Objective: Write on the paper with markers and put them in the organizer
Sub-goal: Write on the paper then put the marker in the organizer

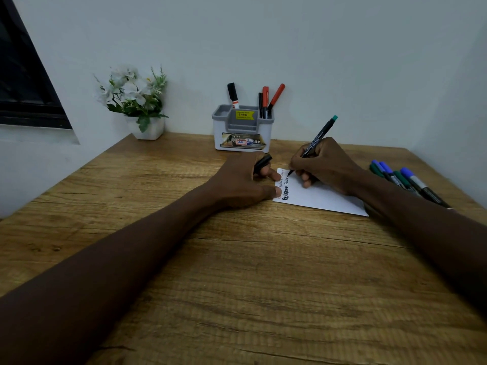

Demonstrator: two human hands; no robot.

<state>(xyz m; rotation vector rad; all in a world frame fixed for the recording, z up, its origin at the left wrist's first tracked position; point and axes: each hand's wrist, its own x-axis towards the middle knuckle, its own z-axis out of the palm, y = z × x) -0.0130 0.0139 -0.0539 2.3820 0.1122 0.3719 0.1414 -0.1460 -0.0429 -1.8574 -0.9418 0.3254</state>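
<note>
- My right hand [324, 164] is wrapped in a writing grip round the slim black marker with the green end plug [320, 135]. Its tip touches the white sheet of paper [324, 197] near the sheet's 11 o'clock corner, beside short lines of writing.
- My left hand [237, 180] pinches a small black marker cap [263, 162] between curled fingers. Two of its fingertips press the paper's 9 o'clock edge onto the brown wood-grain bench [237, 272].
- The paper lies at about 1 o'clock from the bench's middle. The white and grey plastic organizer [267, 133] stands at 12 o'clock against the wall, with black and orange markers [266, 100] upright in it.
- A loose bunch of blue and green markers [405, 180] lies at 3 o'clock of the paper, near my right forearm.
- For a clean stroke, I judge that light tip pressure and a firm left press matter most, since the sheet looks light enough to slide or crease.
- My forearm could set the loose markers rolling, so I would write from the wrist.
- The cap should snap on fully before the marker goes to the organizer.
</note>
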